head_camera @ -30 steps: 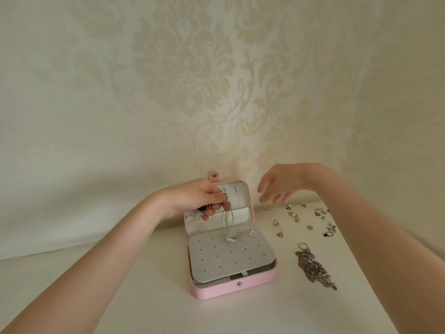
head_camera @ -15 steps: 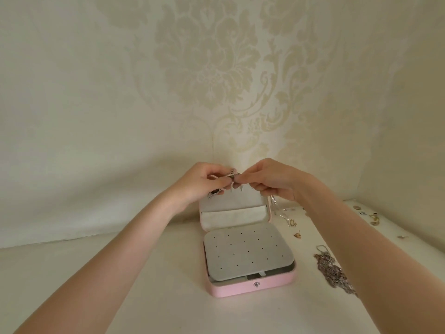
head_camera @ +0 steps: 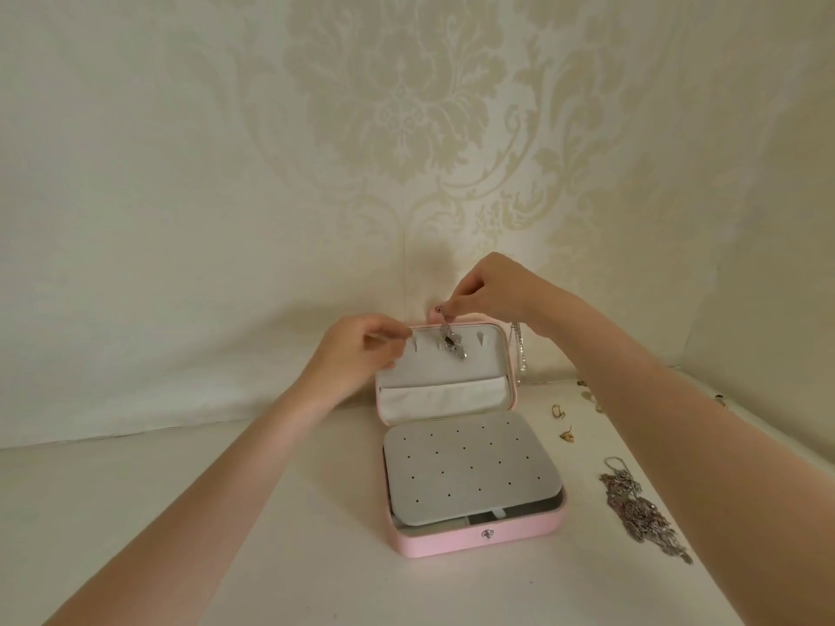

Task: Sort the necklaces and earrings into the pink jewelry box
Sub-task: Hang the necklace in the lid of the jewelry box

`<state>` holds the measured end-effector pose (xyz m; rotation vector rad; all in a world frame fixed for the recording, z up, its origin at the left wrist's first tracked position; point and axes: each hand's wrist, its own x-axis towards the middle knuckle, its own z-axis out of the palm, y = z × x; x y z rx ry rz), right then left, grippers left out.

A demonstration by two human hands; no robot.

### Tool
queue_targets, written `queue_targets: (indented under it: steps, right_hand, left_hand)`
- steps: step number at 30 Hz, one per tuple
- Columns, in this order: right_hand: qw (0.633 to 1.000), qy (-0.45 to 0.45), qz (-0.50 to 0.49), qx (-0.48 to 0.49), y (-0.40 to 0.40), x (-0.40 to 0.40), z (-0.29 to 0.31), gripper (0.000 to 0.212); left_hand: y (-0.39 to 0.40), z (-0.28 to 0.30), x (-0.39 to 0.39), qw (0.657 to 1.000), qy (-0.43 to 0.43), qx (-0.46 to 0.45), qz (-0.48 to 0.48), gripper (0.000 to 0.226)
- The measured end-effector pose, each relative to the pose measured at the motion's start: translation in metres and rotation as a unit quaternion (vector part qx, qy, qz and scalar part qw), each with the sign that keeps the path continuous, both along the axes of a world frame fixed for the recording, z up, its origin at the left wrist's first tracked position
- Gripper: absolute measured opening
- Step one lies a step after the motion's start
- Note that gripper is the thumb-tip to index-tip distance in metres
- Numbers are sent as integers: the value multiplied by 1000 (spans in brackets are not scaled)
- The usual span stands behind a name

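Note:
The pink jewelry box (head_camera: pixel 479 539) stands open on the white table, its lid (head_camera: pixel 445 377) upright and a grey perforated earring pad (head_camera: pixel 470 472) lying over the base. A silver necklace pendant (head_camera: pixel 452 343) dangles in front of the lid's hook slots. My right hand (head_camera: pixel 485 289) pinches the necklace above the lid's top edge, and its chain (head_camera: pixel 517 350) hangs down behind the lid on the right. My left hand (head_camera: pixel 361 350) pinches the necklace at the lid's upper left corner. A second tangled silver necklace (head_camera: pixel 641 512) and small gold earrings (head_camera: pixel 562 422) lie right of the box.
A patterned cream wall rises just behind the box. More small earrings (head_camera: pixel 587 390) lie scattered at the far right near the table's back corner, partly hidden by my right forearm. Bare table surface stretches to the left of the box.
My right hand came over to join the left at the lid, took hold of the necklace and lifted it above the top edge. The pendant now hangs in front of the lid.

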<state>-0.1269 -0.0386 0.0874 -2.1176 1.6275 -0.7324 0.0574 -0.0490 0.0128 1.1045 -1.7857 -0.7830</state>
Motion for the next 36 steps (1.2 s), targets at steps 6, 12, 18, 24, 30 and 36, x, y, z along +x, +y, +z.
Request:
queue_targets:
  steps: [6,12,18,24,30,36]
  right_hand:
    - [999,46,6,16,-8,7,-2,11]
    - [997,54,37,28,-12,23,-3,8]
    - [999,31,20,0,-19,19,-9,10]
    - [987,158,-8,36,-23,7,-30,13]
    - [991,129,42,8,-20,19,-41,11]
    - [984,175,27,-14,-28,33,-52,17]
  left_hand:
    - [5,-36,-8,858,-413,-293,90,24]
    - [11,-41,-14,873,-401,-261,100,13]
    - [8,-46,-11,904,-359,-220,76,17]
    - [9,-47,-13,913,-338,-220,58,16]
    - [6,-57,-24,906,-281,-299,105,12]
    - [3,-55,-19,963,-132,-195,134,20]
